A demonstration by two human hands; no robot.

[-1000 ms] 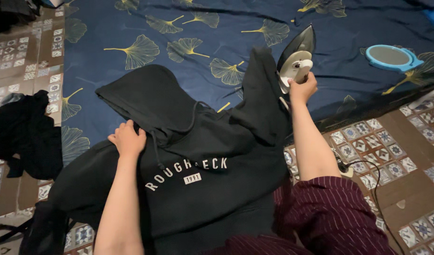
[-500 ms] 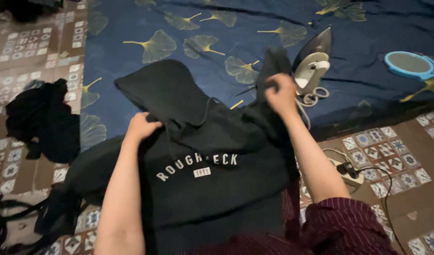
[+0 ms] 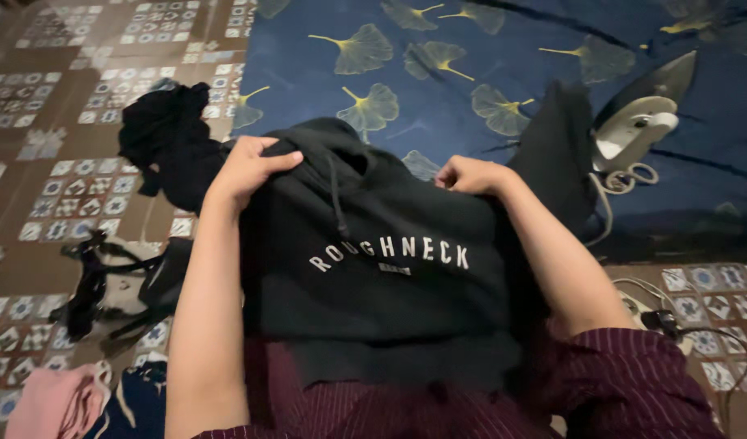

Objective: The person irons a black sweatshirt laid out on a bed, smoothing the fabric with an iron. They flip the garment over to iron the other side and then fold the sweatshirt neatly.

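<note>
Fingers of the left hand and right hand curl closed on the shoulders of the black hoodie lying over the lap, apparently mid-fold, which calls for even edges clear of the upright iron.

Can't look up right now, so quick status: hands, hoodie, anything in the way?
Left hand and right hand both grip black hoodie at the shoulders. Hoodie lifted over lap. Iron stands upright on blue sheet, clear of hands.
</note>
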